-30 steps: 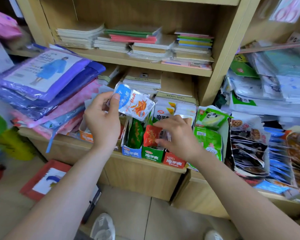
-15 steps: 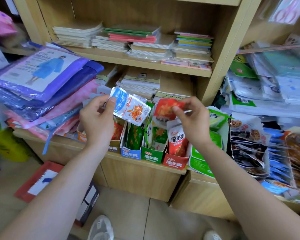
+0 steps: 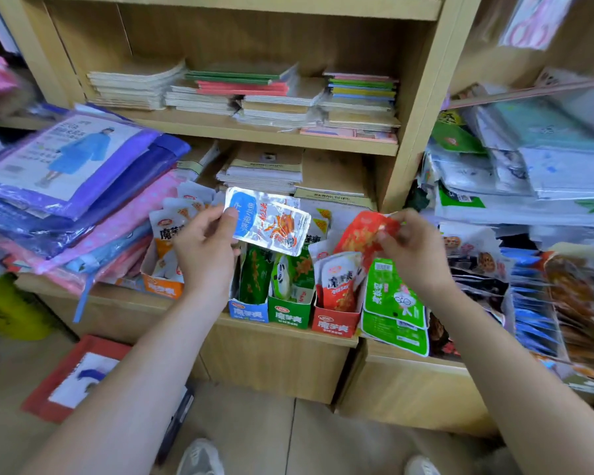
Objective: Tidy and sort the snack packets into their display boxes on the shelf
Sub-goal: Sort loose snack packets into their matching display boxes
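My left hand (image 3: 204,250) grips a silver and blue snack packet (image 3: 268,225) by its left edge, held above the row of display boxes. My right hand (image 3: 414,250) pinches a red snack packet (image 3: 362,234) over the red display box (image 3: 335,322), which holds white and red packets. To its left stand a green display box (image 3: 289,313) and a blue display box (image 3: 248,311) with green packets in them. An orange display box (image 3: 162,286) with white packets sits farther left, partly behind my left hand.
Green panda packets (image 3: 393,303) lean right of the red box. Folded raincoat packs (image 3: 69,180) pile on the left of the shelf ledge (image 3: 282,332). Notebooks (image 3: 247,94) fill the upper shelves. Dark and blue snack packs (image 3: 535,303) hang at right. A red-framed pack (image 3: 72,378) lies on the floor.
My right hand pulled a red packet up out of the green box area, then carried it right and lower, over the red box. My left hand kept the silver packet raised.
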### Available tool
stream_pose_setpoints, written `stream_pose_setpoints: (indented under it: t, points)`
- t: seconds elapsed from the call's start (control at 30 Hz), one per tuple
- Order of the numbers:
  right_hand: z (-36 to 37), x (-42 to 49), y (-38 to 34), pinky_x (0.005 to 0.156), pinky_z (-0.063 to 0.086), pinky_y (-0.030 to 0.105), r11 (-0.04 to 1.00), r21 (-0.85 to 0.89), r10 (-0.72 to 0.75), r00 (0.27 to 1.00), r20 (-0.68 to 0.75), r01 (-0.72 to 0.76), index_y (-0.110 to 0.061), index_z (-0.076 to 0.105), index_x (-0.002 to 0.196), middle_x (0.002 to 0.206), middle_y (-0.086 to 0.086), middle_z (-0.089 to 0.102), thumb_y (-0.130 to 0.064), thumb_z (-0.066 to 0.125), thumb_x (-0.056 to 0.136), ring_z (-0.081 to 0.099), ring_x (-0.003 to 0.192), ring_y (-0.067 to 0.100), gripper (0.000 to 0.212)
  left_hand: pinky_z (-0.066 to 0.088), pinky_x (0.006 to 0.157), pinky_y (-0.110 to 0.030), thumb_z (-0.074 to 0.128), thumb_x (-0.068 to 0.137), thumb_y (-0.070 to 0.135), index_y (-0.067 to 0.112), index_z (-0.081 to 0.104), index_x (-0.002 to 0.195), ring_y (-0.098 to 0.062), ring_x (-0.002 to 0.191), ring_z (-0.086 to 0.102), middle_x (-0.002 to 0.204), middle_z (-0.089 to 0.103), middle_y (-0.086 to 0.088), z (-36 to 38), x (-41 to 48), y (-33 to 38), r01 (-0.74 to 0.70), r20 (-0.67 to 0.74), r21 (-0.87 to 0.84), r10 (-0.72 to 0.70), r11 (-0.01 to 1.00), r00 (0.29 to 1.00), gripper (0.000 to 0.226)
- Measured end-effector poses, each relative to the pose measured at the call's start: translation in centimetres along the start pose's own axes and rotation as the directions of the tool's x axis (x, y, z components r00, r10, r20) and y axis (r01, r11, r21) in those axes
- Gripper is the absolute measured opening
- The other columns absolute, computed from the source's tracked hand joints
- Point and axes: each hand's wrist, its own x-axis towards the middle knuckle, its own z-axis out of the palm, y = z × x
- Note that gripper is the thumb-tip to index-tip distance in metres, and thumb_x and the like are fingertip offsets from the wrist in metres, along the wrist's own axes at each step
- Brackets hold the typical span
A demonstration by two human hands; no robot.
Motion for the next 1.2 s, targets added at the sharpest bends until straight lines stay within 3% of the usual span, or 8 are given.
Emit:
stream_pose_setpoints:
  t: [0.13,0.27,0.43,0.77,0.87,0.97,1.1,1.2]
  points:
    - [1.3,-0.5,0.9,0.073,0.055,0.031,0.929,-0.363,-0.013,0.989,0.151,0.068,-0.012,0.070,0.103,0.083,0.006,0.070,-0.011,0.076,0.086,0.065,0.073,0.020,0.018,0.051,0.053,-0.016,0.067,0.096,0.017,0.025,0.071,0.099,0.003,0.059,0.058,0.088,0.070,0.005,0.0,-0.3,0.2,0.000,0.022,0.004,0.000,1.000,1.000,0.010]
    - [1.2,-0.9,0.4,0.070,0.047,0.006,0.959,-0.277,-0.017,0.986,0.167,0.064,-0.017,0.072,0.112,0.091,-0.003,0.071,-0.008,0.068,0.092,0.062,0.075,-0.007,0.022,0.052,0.055,-0.017,0.067,0.097,0.017,0.031,0.070,0.089,0.000,0.060,0.057,0.084,0.069,0.003,0.0,-0.4,0.5,0.015,0.062,-0.009,-0.015,1.000,0.998,0.017]
    - [0.7,-1.6,-2.1,0.074,0.049,0.021,0.997,-0.039,-0.072,0.997,-0.018,0.071,-0.021,0.073,0.107,0.099,-0.008,0.074,-0.017,0.062,0.097,0.064,0.087,0.002,0.015,0.050,0.054,-0.019,0.069,0.095,0.017,0.025,0.074,0.092,-0.006,0.063,0.056,0.082,0.068,-0.004,0.0,-0.4,0.5,0.093,0.140,-0.029,-0.088,0.995,0.986,0.010]
    - [2.5,-3.9,-4.0,0.104,0.037,0.024,0.966,-0.076,-0.220,0.937,0.270,0.248,-0.032,0.042,0.146,0.139,-0.014,0.048,-0.037,0.082,0.080,0.044,0.130,0.012,0.078,0.046,0.051,-0.021,0.071,0.092,0.015,0.024,0.076,0.087,-0.009,0.056,0.051,0.070,0.068,0.003,1.2,-1.7,1.3,0.173,0.297,-0.084,-0.141,0.981,0.944,0.011]
    - [1.6,-3.8,-4.2,0.088,0.045,0.008,0.992,0.016,-0.127,0.959,0.252,0.127,-0.033,0.041,0.146,0.137,-0.008,0.051,-0.025,0.084,0.078,0.053,0.120,0.009,0.081,0.045,0.053,-0.022,0.069,0.093,0.015,0.021,0.076,0.091,-0.009,0.056,0.051,0.070,0.067,0.004,1.9,-2.3,1.3,0.166,0.364,-0.093,-0.122,0.982,0.923,0.010]
    - [0.2,-3.8,-4.1,0.081,0.061,0.034,0.980,0.196,-0.067,0.978,0.199,0.027,-0.032,0.051,0.139,0.124,0.006,0.060,-0.011,0.085,0.077,0.068,0.102,0.026,0.074,0.045,0.053,-0.021,0.066,0.095,0.016,0.015,0.074,0.100,-0.009,0.058,0.051,0.070,0.067,0.005,3.0,-3.2,1.3,0.184,0.423,-0.110,-0.122,0.977,0.898,0.010]
    - [-2.4,-3.9,-3.4,0.080,0.055,0.063,0.911,0.403,0.045,0.994,0.101,-0.082,-0.026,0.058,0.127,0.106,0.034,0.064,-0.011,0.087,0.071,0.065,0.095,0.051,0.065,0.046,0.051,-0.020,0.063,0.096,0.013,0.015,0.073,0.100,-0.009,0.058,0.054,0.075,0.069,0.003,5.1,-4.7,1.2,0.232,0.487,-0.156,-0.130,0.960,0.864,0.010]
    - [-5.0,-4.0,-2.8,0.071,0.059,0.043,0.862,0.488,0.107,0.991,0.085,-0.135,-0.012,0.063,0.117,0.096,0.018,0.075,0.001,0.080,0.077,0.072,0.083,0.028,0.045,0.046,0.052,-0.021,0.063,0.096,0.012,0.012,0.072,0.101,-0.010,0.059,0.056,0.084,0.070,-0.002,7.1,-6.4,0.9,0.232,0.561,-0.142,-0.115,0.962,0.820,0.011]
